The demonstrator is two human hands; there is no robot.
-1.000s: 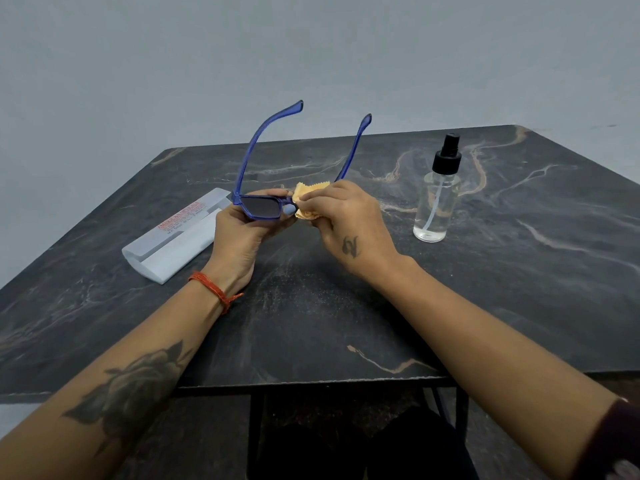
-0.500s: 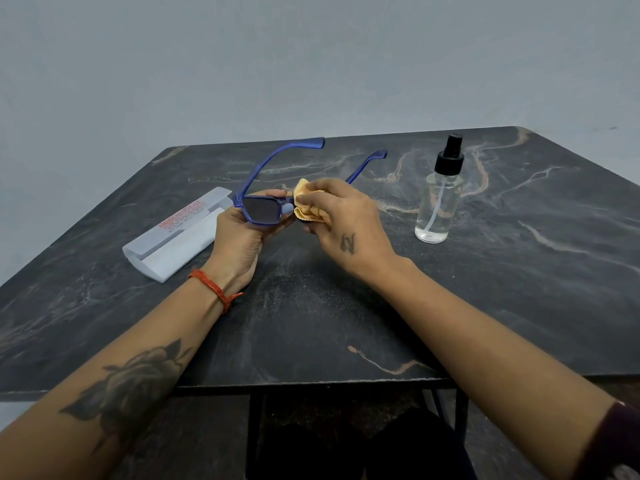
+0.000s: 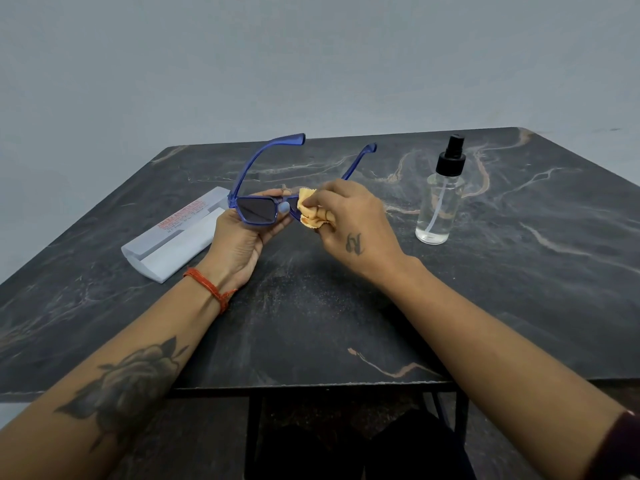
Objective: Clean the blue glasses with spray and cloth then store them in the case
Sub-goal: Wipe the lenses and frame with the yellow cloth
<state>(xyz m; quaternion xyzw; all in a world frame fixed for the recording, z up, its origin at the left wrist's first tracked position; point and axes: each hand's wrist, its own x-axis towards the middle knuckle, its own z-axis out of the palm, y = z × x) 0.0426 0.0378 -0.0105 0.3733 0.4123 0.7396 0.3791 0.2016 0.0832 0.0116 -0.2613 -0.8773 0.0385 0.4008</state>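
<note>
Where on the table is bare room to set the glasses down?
Bare patches: the near table between the forearms, and the stretch right of the spray bottle. It is crowded between the case and bottle, where both hands, left and right, work the glasses and cloth.

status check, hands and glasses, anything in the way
Left hand grips blue glasses by the frame, arms unfolded. Right hand pinches yellow cloth on the other lens. Case and spray bottle stand apart on table; nothing in the way.
</note>
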